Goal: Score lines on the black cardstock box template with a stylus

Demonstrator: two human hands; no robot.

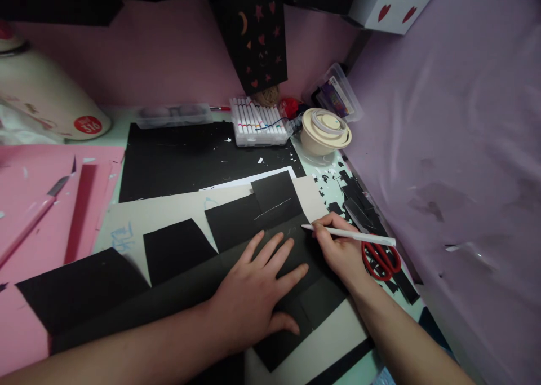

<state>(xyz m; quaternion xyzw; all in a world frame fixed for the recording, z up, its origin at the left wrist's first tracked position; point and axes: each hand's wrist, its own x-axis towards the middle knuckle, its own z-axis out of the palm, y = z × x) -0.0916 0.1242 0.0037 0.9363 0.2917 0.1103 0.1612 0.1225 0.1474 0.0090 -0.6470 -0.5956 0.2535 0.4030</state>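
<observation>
The right hand (pixel 340 252) is gripping one white pen (pixel 363 236), whose long axis is running nearly sideways, its tip pointing left and touching or hovering just over the black card (pixel 186 283); contact cannot be told. The left hand (pixel 251 295) is lying flat on this card, fingers spread wide. The card is stretching from near left to far right across a pale board (pixel 158 209) on the surface (pixel 114 187), with at least three flaps showing along its far edge. One pair of red-handled scissors (pixel 382 261) is lying beside the right wrist. One pink craft knife (pixel 31 224) is pointing away and rightward. One bottle (pixel 46 86) is showing "316" on a red label; blue handwriting on the board is staying unreadable.
</observation>
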